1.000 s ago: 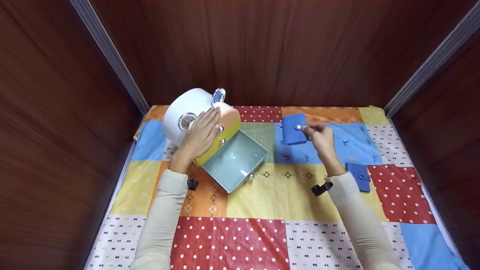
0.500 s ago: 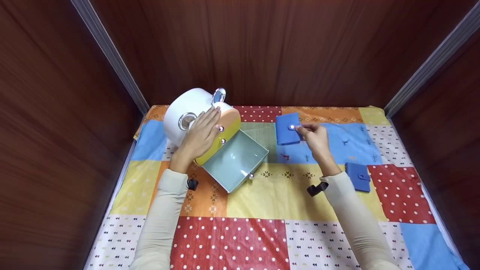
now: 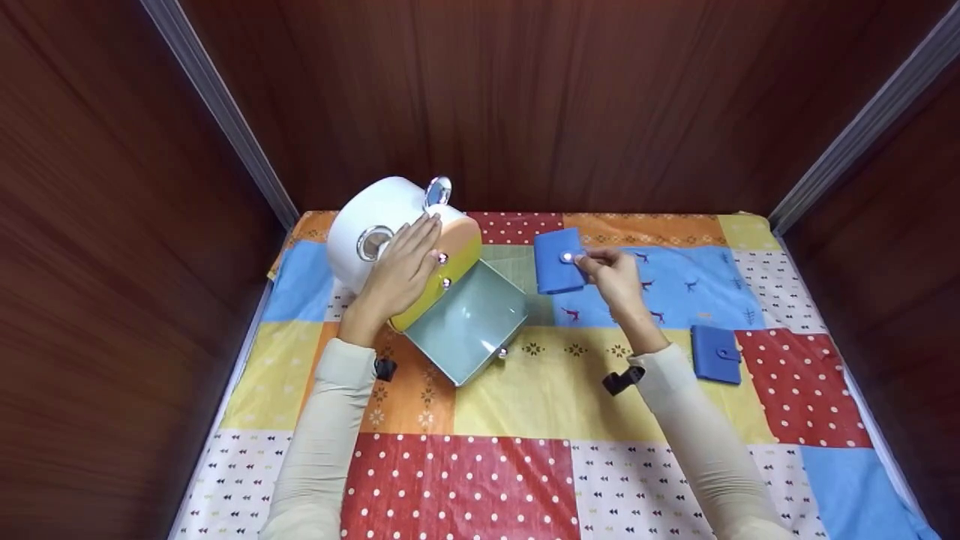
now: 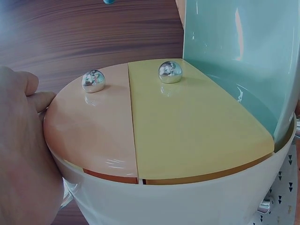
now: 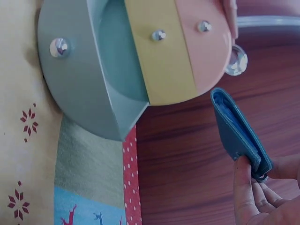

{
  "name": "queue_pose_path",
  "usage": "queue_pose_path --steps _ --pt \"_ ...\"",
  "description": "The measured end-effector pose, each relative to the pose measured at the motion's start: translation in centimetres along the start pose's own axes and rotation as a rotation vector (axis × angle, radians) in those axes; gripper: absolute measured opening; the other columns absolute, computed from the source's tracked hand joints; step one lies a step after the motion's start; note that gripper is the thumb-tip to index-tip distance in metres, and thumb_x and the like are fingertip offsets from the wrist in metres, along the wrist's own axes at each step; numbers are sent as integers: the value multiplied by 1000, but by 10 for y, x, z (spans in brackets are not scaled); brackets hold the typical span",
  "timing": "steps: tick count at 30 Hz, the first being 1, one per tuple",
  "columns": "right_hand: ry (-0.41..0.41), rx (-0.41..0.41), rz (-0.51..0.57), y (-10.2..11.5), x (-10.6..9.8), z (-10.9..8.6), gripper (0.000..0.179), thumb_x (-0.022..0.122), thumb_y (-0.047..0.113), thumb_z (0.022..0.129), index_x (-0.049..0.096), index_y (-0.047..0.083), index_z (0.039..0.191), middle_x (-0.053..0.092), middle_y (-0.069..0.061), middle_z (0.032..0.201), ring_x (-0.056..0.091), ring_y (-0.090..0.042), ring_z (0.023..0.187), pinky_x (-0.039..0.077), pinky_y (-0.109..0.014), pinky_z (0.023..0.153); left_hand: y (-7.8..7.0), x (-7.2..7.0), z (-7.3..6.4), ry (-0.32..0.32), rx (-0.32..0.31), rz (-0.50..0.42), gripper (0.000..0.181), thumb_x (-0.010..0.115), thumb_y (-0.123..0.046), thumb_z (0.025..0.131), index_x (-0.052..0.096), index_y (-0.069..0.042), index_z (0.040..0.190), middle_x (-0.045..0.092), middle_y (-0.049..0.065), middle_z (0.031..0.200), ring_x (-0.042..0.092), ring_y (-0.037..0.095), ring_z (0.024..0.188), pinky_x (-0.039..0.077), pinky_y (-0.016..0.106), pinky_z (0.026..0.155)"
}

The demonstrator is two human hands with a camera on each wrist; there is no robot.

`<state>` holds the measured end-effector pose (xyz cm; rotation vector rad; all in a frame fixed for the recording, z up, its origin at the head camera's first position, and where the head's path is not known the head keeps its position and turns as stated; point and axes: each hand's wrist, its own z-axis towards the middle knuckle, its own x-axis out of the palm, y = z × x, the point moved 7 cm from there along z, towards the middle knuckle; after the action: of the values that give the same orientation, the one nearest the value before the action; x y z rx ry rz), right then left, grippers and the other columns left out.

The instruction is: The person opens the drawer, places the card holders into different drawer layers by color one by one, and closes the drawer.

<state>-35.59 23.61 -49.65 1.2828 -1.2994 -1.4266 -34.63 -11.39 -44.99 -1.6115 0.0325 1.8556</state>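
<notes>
My right hand (image 3: 615, 281) pinches a small blue snap-button wallet (image 3: 556, 262) by its strap edge. In the right wrist view the wallet (image 5: 236, 129) is seen edge-on, thumb and fingers on either side of it. My left hand (image 3: 401, 270) lies flat with extended fingers on top of a rounded white storage box (image 3: 367, 210) with silver ear-like rings. The box front has an orange drawer (image 4: 93, 126) and a yellow drawer (image 4: 192, 126), both pushed in, with round silver knobs. Its pale green bottom drawer (image 3: 472, 322) is pulled out, and its inside shows bare.
A second blue wallet (image 3: 716, 354) lies on the patchwork tablecloth (image 3: 517, 397) at the right, near my right forearm. Dark wood-grain panels (image 3: 525, 105) close in the table at the back and both sides.
My right hand has carried the wallet leftward, closer to the pulled-out drawer. The left hand and the storage box have stayed put.
</notes>
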Motion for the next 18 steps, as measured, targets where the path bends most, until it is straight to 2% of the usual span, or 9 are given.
queue_pose_path --steps 7,18 --pt "8 12 21 -2 10 -1 33 72 9 99 67 -14 123 70 2 89 68 -4 76 63 -18 73 1 1 0 3 -5 10 57 34 -31 116 25 -10 169 22 4 179 16 25 168 10 43 139" --pt "43 16 32 0 27 -6 32 72 9 99 67 -12 122 71 -2 93 70 -6 79 64 -20 74 0 1 0 0 2 11 57 34 -30 116 26 -9 169 23 4 178 17 26 167 10 43 139"
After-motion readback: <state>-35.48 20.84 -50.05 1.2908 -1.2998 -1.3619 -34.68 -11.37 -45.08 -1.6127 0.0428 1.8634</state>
